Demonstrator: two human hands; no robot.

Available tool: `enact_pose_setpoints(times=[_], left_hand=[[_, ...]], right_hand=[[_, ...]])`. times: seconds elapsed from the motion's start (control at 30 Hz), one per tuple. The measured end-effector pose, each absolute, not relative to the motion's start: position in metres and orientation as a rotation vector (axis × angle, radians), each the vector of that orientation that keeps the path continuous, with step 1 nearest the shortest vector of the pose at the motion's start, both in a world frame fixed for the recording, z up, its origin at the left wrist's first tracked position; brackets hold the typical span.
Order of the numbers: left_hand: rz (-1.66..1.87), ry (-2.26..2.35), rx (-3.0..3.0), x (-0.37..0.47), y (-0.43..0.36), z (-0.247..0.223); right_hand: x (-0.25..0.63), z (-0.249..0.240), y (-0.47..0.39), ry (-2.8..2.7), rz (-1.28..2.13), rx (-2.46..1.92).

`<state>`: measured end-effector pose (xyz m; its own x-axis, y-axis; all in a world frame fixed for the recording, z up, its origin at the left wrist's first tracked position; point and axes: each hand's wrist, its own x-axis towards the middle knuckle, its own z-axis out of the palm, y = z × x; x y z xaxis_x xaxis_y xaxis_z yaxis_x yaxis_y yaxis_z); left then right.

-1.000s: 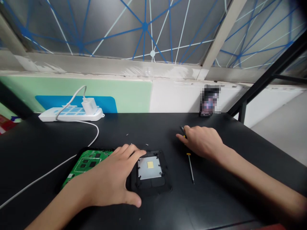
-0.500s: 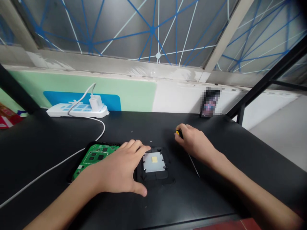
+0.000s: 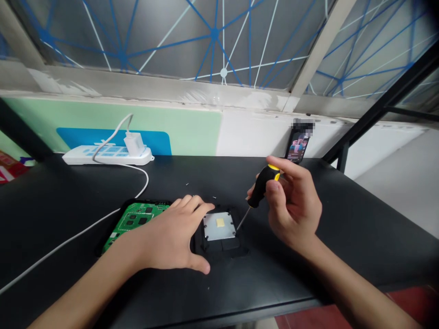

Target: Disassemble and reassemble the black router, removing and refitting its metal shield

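Observation:
A black device housing [image 3: 222, 246] lies on the dark table, with a silver metal plate [image 3: 219, 232] on it that bears a small yellow pad [image 3: 220, 222]. My left hand [image 3: 171, 235] rests with spread fingers over the left edge of this housing and over part of a green circuit board [image 3: 132, 218]. My right hand [image 3: 295, 201] grips a black and yellow screwdriver [image 3: 262, 185]. The screwdriver slants down to the left, its tip at the plate's lower right corner.
Behind the board, a white power strip [image 3: 78, 156] holds a charger [image 3: 134, 144], whose white cable [image 3: 73, 240] runs across the left side of the table. A phone [image 3: 297, 145] leans against the wall. Small screws [image 3: 214, 197] lie behind the housing.
My right hand has turned the screwdriver from pointing down and right to pointing down and left, bringing its tip to the plate's corner. My left hand keeps its place on the parts.

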<state>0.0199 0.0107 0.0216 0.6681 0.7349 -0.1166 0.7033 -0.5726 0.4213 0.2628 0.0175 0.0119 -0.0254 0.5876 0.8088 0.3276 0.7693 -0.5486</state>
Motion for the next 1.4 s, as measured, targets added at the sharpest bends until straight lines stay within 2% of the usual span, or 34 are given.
enact_pose_setpoints(times=[1.13,1.4], left_hand=[[0.094,1.118,2.447,0.0184,0.0103,0.0215],[0.075,1.12,2.461,0.0197,0.0109,0.0219]], right_hand=[[0.269,0.0087,0.0159,-1.71,0.21,-0.769],[0.2625,0.0077,0.0155,-1.665,0.361,-0.606]])
